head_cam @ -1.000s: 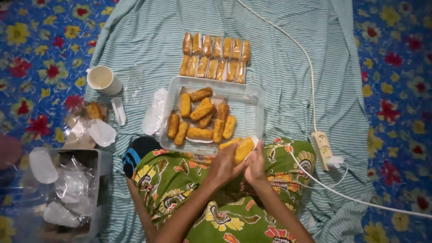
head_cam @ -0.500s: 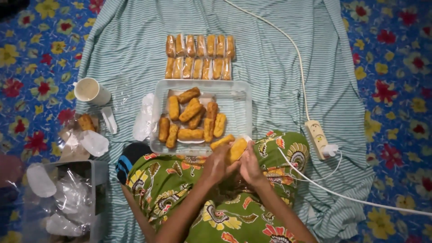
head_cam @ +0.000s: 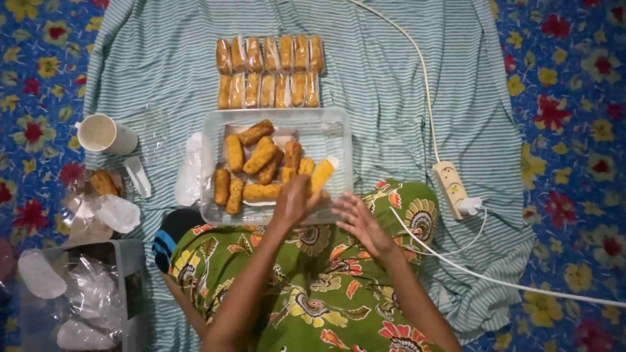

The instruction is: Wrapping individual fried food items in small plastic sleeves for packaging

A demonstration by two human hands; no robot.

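My left hand holds up a wrapped golden fried roll over the near right edge of a clear plastic tray. My right hand hovers just right of it, fingers spread, holding nothing. Inside the tray lie several unwrapped fried rolls. Beyond the tray, two neat rows of wrapped rolls lie on the striped cloth. My lap is covered by green floral fabric.
A white cup stands at the left. Clear plastic wrappers lie beside the tray. A container of plastic bags sits at the lower left. A power strip with white cables lies at the right, on a blue floral mat.
My hands, pressed together around the roll before, have parted. The left hand now lifts the wrapped roll toward the tray while the right hand has let go and opened.
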